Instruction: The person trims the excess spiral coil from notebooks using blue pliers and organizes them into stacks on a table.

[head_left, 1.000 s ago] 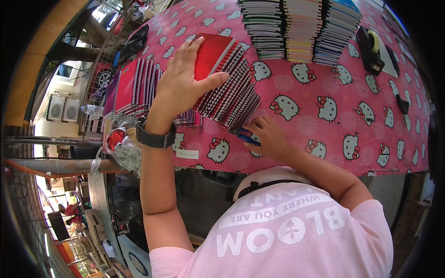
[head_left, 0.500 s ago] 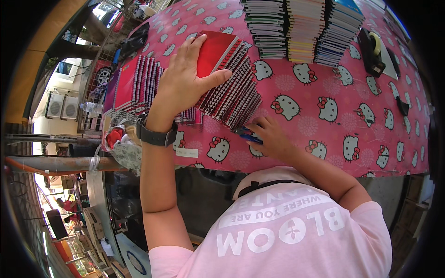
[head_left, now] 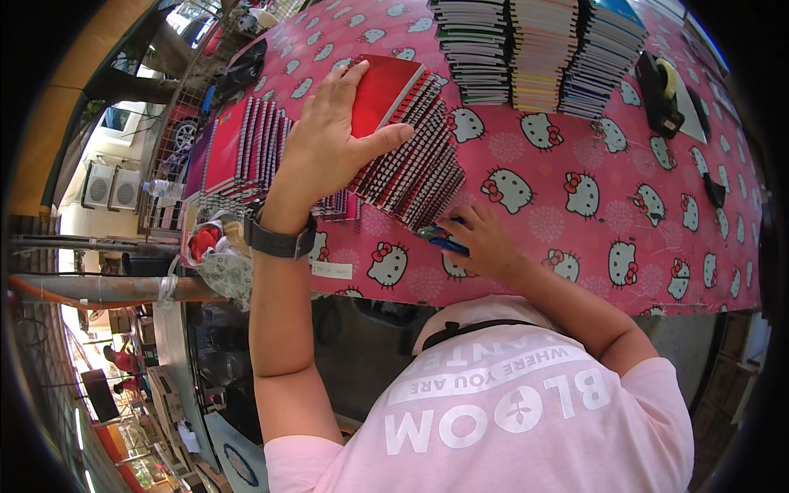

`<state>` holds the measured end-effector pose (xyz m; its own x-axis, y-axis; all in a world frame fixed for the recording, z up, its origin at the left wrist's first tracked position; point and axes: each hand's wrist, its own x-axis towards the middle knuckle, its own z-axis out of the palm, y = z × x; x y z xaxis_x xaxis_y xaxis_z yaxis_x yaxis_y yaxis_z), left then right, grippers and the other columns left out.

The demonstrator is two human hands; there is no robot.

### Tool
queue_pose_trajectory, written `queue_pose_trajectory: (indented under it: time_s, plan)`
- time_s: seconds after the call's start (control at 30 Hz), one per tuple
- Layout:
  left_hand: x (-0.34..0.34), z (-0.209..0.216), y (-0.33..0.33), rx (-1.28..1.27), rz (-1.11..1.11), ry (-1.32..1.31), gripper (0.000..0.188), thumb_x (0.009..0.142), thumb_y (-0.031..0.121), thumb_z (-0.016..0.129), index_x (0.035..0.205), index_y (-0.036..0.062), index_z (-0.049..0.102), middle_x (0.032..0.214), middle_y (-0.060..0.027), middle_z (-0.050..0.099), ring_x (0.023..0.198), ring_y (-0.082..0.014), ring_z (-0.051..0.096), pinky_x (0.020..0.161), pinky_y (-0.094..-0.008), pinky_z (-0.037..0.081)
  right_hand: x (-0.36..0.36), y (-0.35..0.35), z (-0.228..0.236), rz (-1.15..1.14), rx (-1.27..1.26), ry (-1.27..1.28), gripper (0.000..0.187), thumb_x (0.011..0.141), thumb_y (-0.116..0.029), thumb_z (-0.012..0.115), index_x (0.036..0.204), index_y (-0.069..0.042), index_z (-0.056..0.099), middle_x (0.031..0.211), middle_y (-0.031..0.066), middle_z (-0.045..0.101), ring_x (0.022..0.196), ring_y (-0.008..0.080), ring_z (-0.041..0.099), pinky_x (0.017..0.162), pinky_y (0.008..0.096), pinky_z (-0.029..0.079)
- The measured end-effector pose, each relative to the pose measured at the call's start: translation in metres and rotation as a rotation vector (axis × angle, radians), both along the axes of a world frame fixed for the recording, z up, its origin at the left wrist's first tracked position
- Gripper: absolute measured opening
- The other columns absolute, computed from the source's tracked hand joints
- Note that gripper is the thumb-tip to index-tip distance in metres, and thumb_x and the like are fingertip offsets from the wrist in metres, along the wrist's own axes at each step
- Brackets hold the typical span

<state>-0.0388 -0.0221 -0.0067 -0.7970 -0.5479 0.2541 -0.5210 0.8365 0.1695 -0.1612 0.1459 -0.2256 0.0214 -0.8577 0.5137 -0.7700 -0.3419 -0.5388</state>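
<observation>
My left hand, with a dark watch at the wrist, lies on top of a stack of red spiral notebooks. Its fingers are stretched out and the thumb points right across the notebooks. The stack leans so that its many wire bindings slope down toward me. At its lower end, my right hand is closed around small blue-handled pliers. The tips of the pliers are close to the lowest wire bindings; whether they grip a wire I cannot tell.
Another pile of red spiral notebooks stands to the left. At the back are tall stacks of notebooks. A black tape dispenser sits back right. The pink patterned tablecloth covers the table; a cloth bag is at its left edge.
My right hand and the pliers have turned very slightly at the lower wire bindings. The left hand keeps its place on the stack.
</observation>
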Motion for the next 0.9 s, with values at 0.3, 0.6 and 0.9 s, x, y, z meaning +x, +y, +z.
queue_pose_trajectory:
  time_s: [0.3,0.6,0.9]
  plan:
    - [0.0,-0.001,0.0,0.002,0.007,-0.001,0.089,0.074,0.059,0.06,0.137,0.0023,0.033,0.139,-0.0204,0.034,0.13,-0.0338,0.031,0.106,-0.0402,0.025,-0.001,0.003,0.005,-0.017,-0.053,0.015,0.051,0.063,-0.02,0.073,0.111,-0.013,0.056,0.104,0.0079,0.049,0.094,0.0273,0.046,0.082,0.0435,0.036]
    - [-0.001,0.0,0.001,-0.002,0.003,0.001,0.09,0.073,0.059,0.061,0.137,0.0026,0.032,0.139,-0.0204,0.034,0.13,-0.034,0.031,0.106,-0.0405,0.024,-0.005,-0.006,-0.001,0.003,-0.005,-0.037,0.039,0.069,-0.016,0.071,0.106,-0.011,0.058,0.103,0.0089,0.051,0.094,0.026,0.049,0.079,0.0378,0.041]
    - [0.001,-0.001,-0.003,0.02,0.0,0.012,0.094,0.07,0.068,0.058,0.138,0.0067,0.032,0.142,-0.0198,0.031,0.131,-0.0338,0.03,0.104,-0.0441,0.029,-0.004,0.002,0.01,0.162,0.677,-0.704,0.037,0.072,-0.024,0.07,0.103,-0.007,0.058,0.099,0.0131,0.051,0.094,0.0265,0.049,0.077,0.0376,0.042]
